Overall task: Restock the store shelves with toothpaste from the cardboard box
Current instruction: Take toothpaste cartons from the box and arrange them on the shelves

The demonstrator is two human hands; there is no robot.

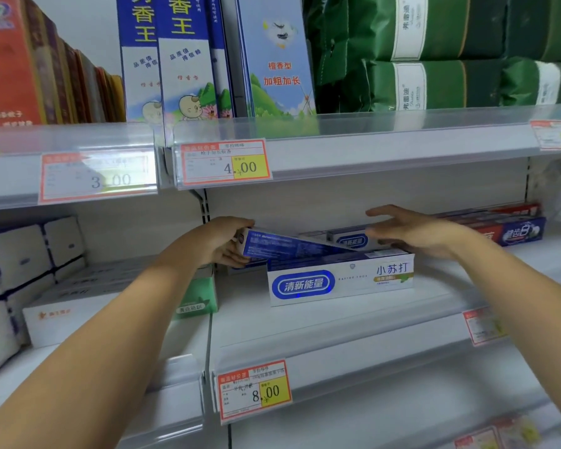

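Bare left grip (222, 244) and right grip (412, 231) on bare forearms (136, 306), uncovered to the frame's edge.

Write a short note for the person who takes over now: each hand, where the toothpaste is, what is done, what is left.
Left hand: grips the left end of a blue toothpaste box, tilted above the shelf.
Right hand: open, holds nothing, above the rear toothpaste box.
Done: the front toothpaste box stands on the shelf, the rear one behind it.
Left: set the held box down, fill the shelf. Cardboard box not in view.
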